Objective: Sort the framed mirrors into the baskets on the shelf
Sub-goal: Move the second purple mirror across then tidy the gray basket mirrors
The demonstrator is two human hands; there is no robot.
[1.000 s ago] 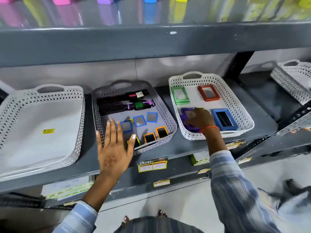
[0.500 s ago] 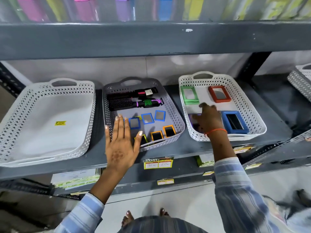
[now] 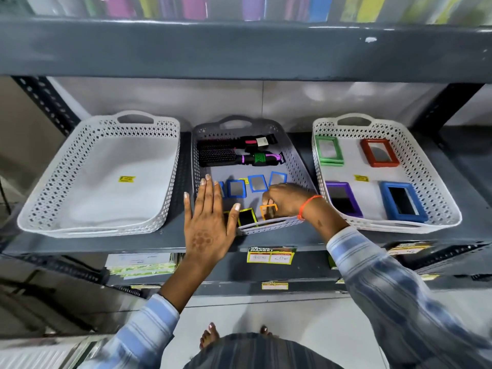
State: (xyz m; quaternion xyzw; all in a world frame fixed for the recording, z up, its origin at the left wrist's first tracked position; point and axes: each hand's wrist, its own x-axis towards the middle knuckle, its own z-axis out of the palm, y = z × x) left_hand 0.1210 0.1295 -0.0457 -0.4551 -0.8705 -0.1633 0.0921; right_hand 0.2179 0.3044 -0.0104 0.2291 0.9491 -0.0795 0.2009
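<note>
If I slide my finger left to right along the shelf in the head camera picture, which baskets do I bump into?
Empty white basket → grey basket with hairbrushes and small mirrors → white basket with four big framed mirrors.

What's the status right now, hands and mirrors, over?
Left hand flat, open, at grey basket front. Right hand pinching small orange mirror there. Four large mirrors in right white basket. Nothing blocking.
</note>
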